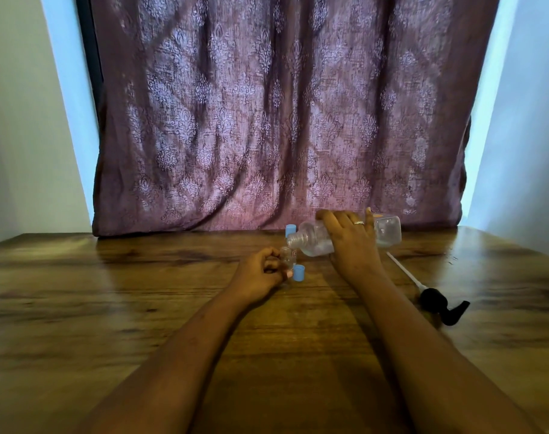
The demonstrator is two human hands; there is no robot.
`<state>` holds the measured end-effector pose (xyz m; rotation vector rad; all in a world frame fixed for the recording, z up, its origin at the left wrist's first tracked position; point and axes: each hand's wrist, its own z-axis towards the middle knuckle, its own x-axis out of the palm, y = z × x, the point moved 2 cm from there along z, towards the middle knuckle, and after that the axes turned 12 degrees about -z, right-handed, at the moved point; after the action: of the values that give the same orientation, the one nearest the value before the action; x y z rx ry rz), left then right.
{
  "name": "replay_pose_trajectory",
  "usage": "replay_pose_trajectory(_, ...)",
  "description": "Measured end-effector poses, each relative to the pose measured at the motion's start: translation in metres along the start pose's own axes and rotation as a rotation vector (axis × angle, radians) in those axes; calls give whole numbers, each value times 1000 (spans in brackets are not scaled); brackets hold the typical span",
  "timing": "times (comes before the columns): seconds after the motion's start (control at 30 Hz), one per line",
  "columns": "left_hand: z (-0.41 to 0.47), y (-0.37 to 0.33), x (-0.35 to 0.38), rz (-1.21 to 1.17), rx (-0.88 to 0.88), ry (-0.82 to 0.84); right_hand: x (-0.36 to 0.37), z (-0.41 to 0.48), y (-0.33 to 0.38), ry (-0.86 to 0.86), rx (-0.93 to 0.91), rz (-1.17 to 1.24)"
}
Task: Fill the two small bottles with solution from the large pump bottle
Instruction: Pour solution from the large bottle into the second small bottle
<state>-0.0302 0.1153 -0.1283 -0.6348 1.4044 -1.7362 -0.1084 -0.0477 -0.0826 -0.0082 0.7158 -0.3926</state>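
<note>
My right hand (350, 238) grips the large clear bottle (389, 230), which is tipped on its side with its open threaded neck (295, 239) pointing left and down. That neck sits right over a small clear bottle (288, 256) that my left hand (260, 272) holds upright on the table. A loose blue cap (298, 273) stands on the table just right of the small bottle. Behind the large bottle's neck a second blue cap (290, 230) shows; what it sits on is hidden.
The black pump head (444, 305) with its long white tube (403, 269) lies on the wooden table (141, 292) to the right of my right forearm. A patterned purple curtain (276, 120) hangs behind the table's far edge.
</note>
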Motion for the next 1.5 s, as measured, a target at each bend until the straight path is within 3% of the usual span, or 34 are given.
replay_pose_trajectory(1.5,-1,0,-1,-44,-18,16,-4,4,0,-122,-31,-28)
